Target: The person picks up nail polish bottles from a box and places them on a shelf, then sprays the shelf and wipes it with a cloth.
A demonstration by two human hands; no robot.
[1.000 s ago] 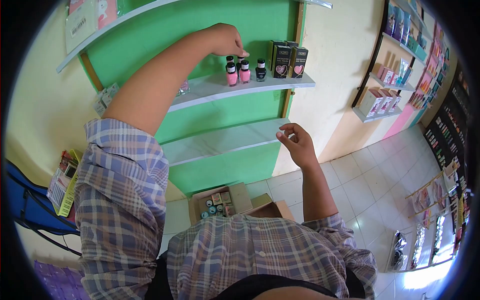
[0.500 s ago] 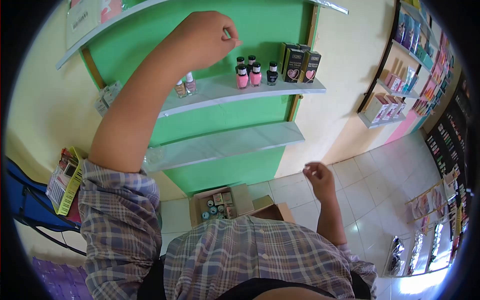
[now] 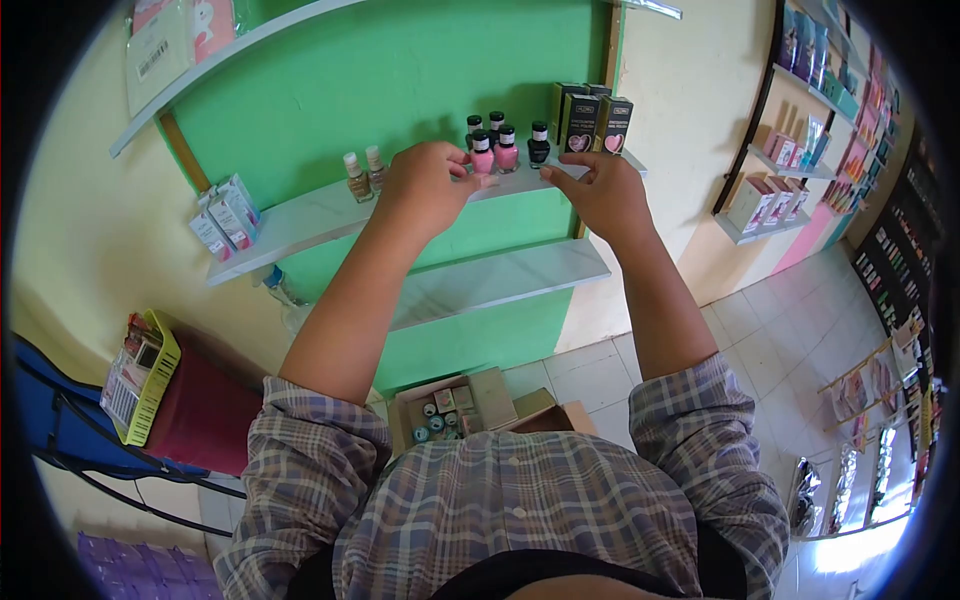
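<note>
With both hands at the shelf [image 3: 300, 215] edge, our left hand [image 3: 425, 185] curls loosely, gripping nothing we can see, and our right hand [image 3: 600, 190] spreads open just beneath the nail polish bottles [image 3: 505, 148], so we should nudge them gently to keep them upright.

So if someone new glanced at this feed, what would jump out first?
Probably the bright green wall and both hands raised to its middle shelf: the left hand and right hand flank a cluster of pink nail polish bottles. Below, by the plaid shirt, an open cardboard box sits on the floor.
</note>
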